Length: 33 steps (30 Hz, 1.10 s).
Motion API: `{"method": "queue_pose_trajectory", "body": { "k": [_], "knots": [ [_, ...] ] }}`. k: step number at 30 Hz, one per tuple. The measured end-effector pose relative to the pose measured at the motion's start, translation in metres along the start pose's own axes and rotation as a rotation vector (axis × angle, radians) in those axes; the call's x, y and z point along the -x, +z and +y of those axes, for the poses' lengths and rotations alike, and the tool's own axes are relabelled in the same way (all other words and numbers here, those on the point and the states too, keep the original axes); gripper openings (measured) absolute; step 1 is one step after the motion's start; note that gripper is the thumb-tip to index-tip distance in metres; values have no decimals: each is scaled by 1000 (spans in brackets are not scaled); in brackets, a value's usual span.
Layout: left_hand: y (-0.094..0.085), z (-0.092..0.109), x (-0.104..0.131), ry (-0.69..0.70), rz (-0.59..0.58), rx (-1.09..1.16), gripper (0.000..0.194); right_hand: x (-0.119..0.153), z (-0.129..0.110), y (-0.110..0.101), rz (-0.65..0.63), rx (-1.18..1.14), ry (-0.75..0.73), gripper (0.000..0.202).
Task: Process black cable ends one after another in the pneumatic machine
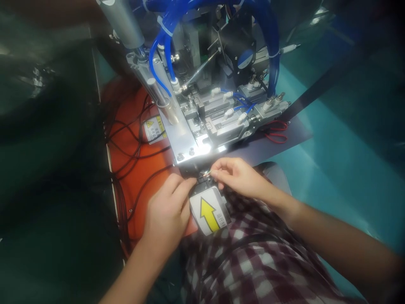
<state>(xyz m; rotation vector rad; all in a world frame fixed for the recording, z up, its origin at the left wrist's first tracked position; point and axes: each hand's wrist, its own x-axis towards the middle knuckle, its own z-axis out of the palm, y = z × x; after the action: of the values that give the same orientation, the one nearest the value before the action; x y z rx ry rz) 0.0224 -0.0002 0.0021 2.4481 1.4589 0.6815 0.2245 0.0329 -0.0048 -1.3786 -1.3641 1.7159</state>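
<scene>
At the near end of the machine, my right hand (237, 176) is closed in a pinch. Between its thumb and forefinger is a thin wire (207, 173), small and partly hidden. Close by on the left, my left hand (166, 207) is bent with thumb and forefinger together; what they grip is too small and dark to make out. Both sets of fingertips meet over a dark metal fixture (205, 185). Just below them sits a white plate with a yellow arrow (207, 211). A black cable (152, 179) runs over the orange surface towards my left hand.
A metal machine (221, 118) with blue air tubes (275, 50) and white fittings stands ahead. Several black cables cross the orange surface (126, 156) at left, beside a warning label (154, 130). Red-handled scissors (278, 131) lie to the right.
</scene>
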Motion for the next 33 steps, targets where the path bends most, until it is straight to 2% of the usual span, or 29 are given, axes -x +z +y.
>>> {"method": "queue_pose_trajectory", "body": {
  "k": [15,33],
  "knots": [
    [1,-2,1,12,25,51,24,4,2,0,133,84,-76,13],
    [2,-2,0,2,34,69,24,3,-5,3,57,-61,35,15]
  ]
}}
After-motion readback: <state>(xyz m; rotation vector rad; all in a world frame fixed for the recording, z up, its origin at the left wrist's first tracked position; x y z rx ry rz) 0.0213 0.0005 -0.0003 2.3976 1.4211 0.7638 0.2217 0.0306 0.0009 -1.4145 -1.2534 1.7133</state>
